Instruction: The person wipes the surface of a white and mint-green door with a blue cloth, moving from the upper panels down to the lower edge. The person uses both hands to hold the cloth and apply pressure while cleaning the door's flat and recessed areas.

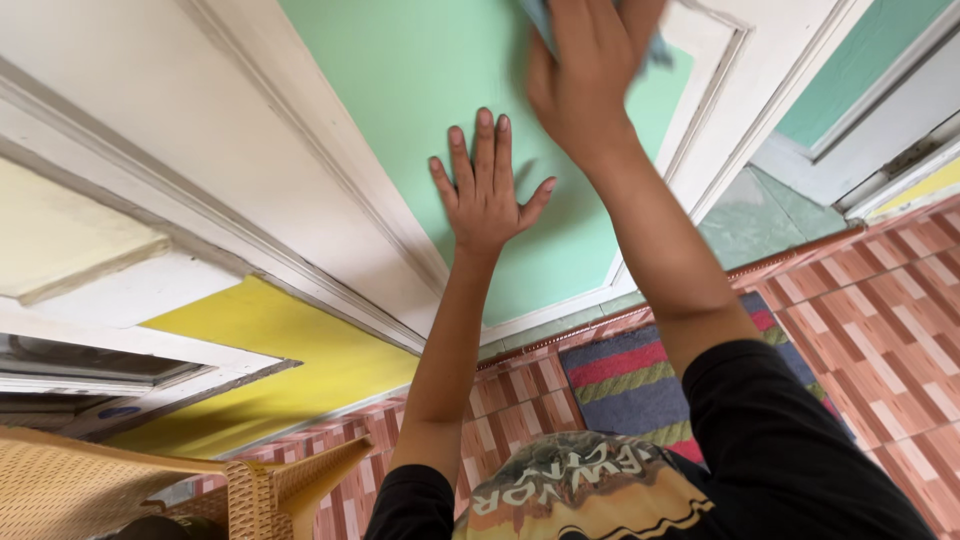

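My left hand (485, 190) lies flat on the green panel of a door (420, 80), fingers spread, holding nothing. My right hand (585, 75) is higher on the same panel, pressing a pale blue-grey cloth (660, 50) against it; only a bit of the cloth shows past my fingers at the frame's top edge. White moulding frames the green panel. Both arms reach up from black sleeves.
A striped mat (640, 375) lies on the reddish patterned tile floor (880, 320) below the door. A tan woven chair (120, 490) stands at the lower left. A yellow wall (280, 350) and a white frame sit left of the door.
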